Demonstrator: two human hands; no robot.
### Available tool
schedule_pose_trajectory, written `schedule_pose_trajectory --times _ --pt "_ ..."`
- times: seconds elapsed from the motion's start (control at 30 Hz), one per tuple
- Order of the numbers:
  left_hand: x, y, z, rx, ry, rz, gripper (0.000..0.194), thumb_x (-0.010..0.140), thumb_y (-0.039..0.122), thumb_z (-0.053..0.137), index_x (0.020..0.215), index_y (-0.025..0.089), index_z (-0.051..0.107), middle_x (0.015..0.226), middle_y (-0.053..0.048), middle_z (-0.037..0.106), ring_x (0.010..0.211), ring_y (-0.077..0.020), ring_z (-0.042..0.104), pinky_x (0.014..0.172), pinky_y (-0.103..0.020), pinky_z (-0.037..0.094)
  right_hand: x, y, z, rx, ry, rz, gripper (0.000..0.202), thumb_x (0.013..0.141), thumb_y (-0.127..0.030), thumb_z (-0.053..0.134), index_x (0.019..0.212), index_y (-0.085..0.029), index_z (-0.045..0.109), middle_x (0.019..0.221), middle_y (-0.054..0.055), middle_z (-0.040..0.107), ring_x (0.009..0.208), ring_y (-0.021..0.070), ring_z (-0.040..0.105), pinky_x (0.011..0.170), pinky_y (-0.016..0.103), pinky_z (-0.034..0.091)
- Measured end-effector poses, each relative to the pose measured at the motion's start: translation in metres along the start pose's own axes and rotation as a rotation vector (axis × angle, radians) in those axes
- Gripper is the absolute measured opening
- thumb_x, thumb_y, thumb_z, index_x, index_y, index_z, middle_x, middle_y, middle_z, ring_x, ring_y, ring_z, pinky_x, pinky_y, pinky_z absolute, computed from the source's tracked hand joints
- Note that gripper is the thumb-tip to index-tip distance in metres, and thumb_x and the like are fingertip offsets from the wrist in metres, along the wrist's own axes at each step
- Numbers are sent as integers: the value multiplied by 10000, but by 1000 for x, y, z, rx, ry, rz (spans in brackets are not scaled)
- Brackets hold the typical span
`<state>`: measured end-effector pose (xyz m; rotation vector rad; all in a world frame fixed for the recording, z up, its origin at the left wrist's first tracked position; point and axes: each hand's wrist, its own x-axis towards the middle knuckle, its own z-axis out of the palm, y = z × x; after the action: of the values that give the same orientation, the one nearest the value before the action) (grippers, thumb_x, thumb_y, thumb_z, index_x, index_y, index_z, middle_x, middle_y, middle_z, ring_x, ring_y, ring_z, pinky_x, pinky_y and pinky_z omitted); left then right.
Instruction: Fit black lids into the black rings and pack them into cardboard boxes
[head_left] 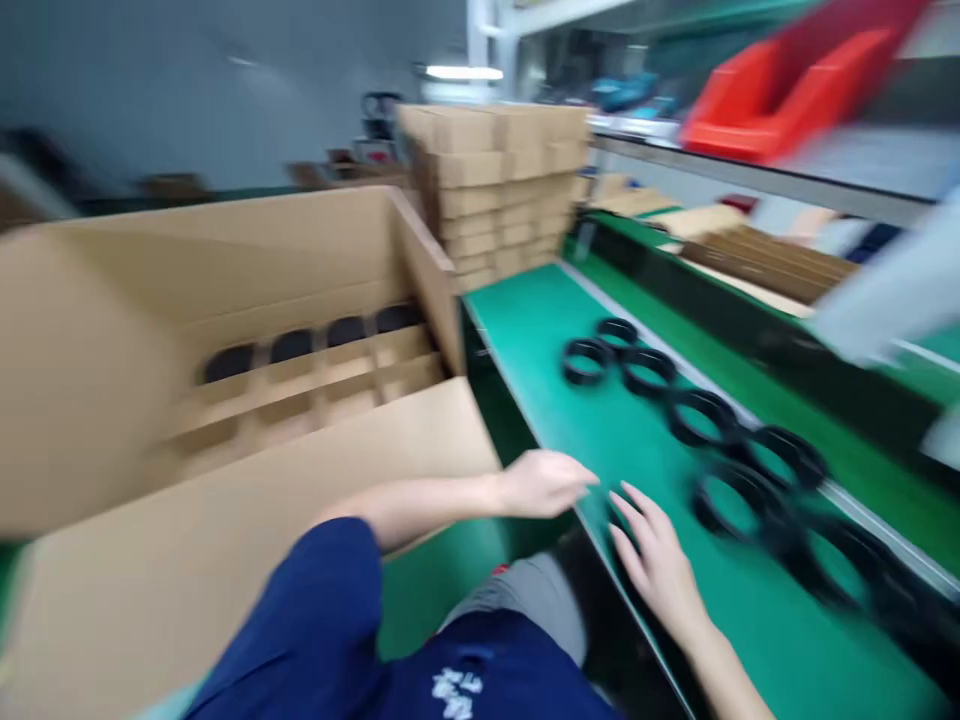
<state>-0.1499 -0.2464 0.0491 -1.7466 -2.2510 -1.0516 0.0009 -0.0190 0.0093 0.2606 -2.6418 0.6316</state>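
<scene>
My left hand is above the near edge of the green work surface, its fingers pressed together; what they hold, if anything, is too blurred to tell. Just right of it, my right hand has its fingers apart over the same edge, beside a small dark patch that I cannot make out. Several black rings lie on the green surface, among them one ring at the far end and larger ones nearer on the right.
At the left stands a large open cardboard box with dividers and black round pieces in its back row. Cartons are stacked behind the work surface. A red bin sits on the upper right shelf, above cardboard pieces.
</scene>
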Motion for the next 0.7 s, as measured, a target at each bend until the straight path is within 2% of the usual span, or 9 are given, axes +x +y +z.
schedule_pose_trajectory --times 0.07,0.2,0.27,0.33,0.4,0.47,0.53,0.63,0.7 --pt "32 -25 -5 -8 87 -24 363 1045 307 473 1285 161 702 1190 -119 763 1141 -217 704 1038 -348 556 -8 -5 -15 -20 61 65 385 1081 -338 488 1429 -223 604 1450 139 613 1324 269 624 1083 444 590" --pt "134 -69 9 112 154 -60 438 1012 307 508 1403 160 640 1407 -154 648 1348 -260 570 1173 -427 442 -33 -2 -36 -56 224 140 311 1080 -255 480 1321 -200 668 1298 127 702 1205 229 693 1004 384 627" --pt "179 -80 14 245 168 -211 525 991 341 541 1484 165 583 1556 -182 513 1464 -319 442 1221 -501 357 -45 -4 -43 -44 285 183 298 1074 -237 488 1302 -203 677 1255 121 718 1168 223 707 992 377 628" --pt "210 -89 15 345 135 -469 606 1003 430 531 1561 195 505 1660 -211 359 1518 -390 345 1218 -595 302 -52 -4 -47 0 334 238 285 1070 -235 492 1278 -204 685 1211 116 729 1127 215 719 972 362 630" --pt "226 -96 16 371 43 -712 651 1032 528 450 1605 220 442 1694 -243 269 1518 -441 335 1190 -670 282 -54 -1 -49 51 372 288 270 1069 -244 492 1242 -205 695 1168 110 735 1084 210 729 943 344 633" --pt "232 -100 19 392 -60 -808 677 1049 580 365 1637 246 383 1697 -255 257 1496 -453 377 1181 -707 258 -52 4 -49 82 395 319 264 1067 -256 487 1208 -206 704 1135 105 739 1046 208 737 913 333 635" --pt "231 -99 21 448 -134 -766 674 1052 595 329 1656 294 340 1714 -232 233 1482 -450 407 1182 -714 251 -49 8 -47 89 393 327 264 1063 -258 482 1184 -206 710 1120 100 743 1016 204 742 883 323 634" --pt "229 -93 21 526 -233 -665 640 1047 584 326 1636 340 381 1744 -169 192 1439 -440 470 1164 -695 316 -44 9 -40 76 366 313 271 1056 -241 471 1164 -202 716 1097 90 752 984 194 743 850 303 626" --pt "229 -89 18 568 -295 -614 632 1040 558 320 1614 315 427 1722 -161 272 1389 -419 530 1122 -660 402 -41 8 -35 43 339 303 263 1046 -232 481 1149 -194 720 1085 81 758 975 190 741 844 292 615"
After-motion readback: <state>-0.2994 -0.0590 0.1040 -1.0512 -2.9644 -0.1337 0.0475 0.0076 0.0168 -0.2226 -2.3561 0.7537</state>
